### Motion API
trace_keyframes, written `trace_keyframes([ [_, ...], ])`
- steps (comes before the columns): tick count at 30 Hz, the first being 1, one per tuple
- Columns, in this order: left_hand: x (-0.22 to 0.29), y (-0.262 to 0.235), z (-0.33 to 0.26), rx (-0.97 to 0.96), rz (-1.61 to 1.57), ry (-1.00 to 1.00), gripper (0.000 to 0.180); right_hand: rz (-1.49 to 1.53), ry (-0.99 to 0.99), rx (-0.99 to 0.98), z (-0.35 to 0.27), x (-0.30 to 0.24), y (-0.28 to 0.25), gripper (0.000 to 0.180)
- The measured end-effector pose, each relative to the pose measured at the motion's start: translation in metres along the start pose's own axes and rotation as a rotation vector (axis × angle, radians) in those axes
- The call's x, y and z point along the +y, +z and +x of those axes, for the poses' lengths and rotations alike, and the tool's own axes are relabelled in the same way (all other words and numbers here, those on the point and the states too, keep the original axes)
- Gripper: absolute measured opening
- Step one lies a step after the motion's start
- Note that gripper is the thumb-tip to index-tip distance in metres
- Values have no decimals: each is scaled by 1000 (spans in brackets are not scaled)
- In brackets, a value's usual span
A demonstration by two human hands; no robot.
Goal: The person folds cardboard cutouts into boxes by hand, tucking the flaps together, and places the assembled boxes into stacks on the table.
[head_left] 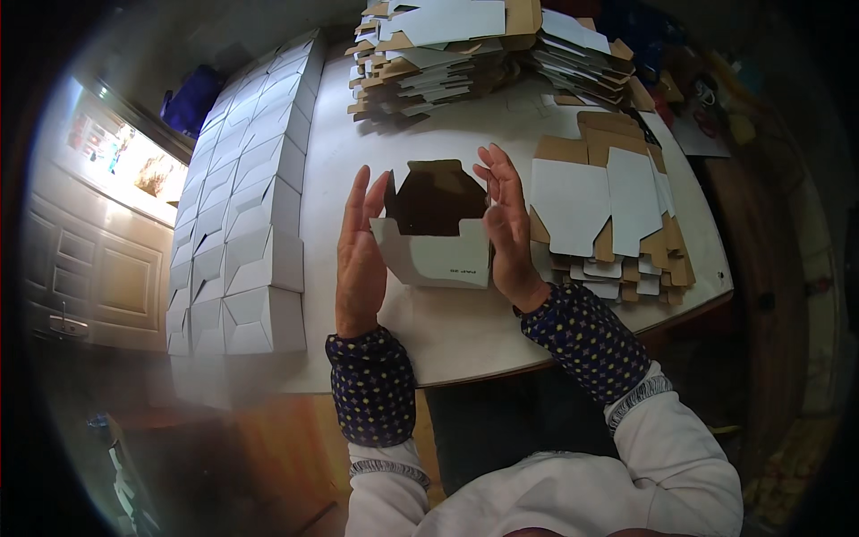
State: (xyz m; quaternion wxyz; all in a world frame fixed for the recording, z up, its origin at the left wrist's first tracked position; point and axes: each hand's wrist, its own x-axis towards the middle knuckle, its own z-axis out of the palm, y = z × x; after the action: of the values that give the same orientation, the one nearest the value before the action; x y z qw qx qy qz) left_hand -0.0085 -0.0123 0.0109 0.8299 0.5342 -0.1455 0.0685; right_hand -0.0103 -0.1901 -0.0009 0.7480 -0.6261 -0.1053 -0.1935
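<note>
A white cardboard box (432,259) with a brown inside stands on the table in front of me, its top open and flaps raised. My left hand (361,255) is upright along its left side, fingers stretched out. Against the right side lies my right hand (508,228), its fingers extended upward and its thumb by the front corner. Both palms face the box and hold it between them without fingers wrapped round it. Parts of the side walls are hidden behind my hands.
Rows of folded white boxes (261,257) line the table's left side. Flat unfolded cartons (570,197) lie in a pile to the right, and taller stacks of flat cartons (438,76) stand at the back. The white table (349,125) has its front edge near my forearms.
</note>
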Motion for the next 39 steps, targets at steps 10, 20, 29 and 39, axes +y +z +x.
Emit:
trace_keyframes([
  [10,7,5,2,-37,62,-141,67,-33,-142,-119,0,5,-2,71],
  [20,4,1,0,-9,-1,-255,58,-65,-71,-223,5,2,-6,52],
  [29,0,0,2,42,42,-252,60,466,214,-303,7,4,-20,54],
  [39,-2,-5,1,85,18,-264,58,77,98,-247,4,-6,-9,55],
])
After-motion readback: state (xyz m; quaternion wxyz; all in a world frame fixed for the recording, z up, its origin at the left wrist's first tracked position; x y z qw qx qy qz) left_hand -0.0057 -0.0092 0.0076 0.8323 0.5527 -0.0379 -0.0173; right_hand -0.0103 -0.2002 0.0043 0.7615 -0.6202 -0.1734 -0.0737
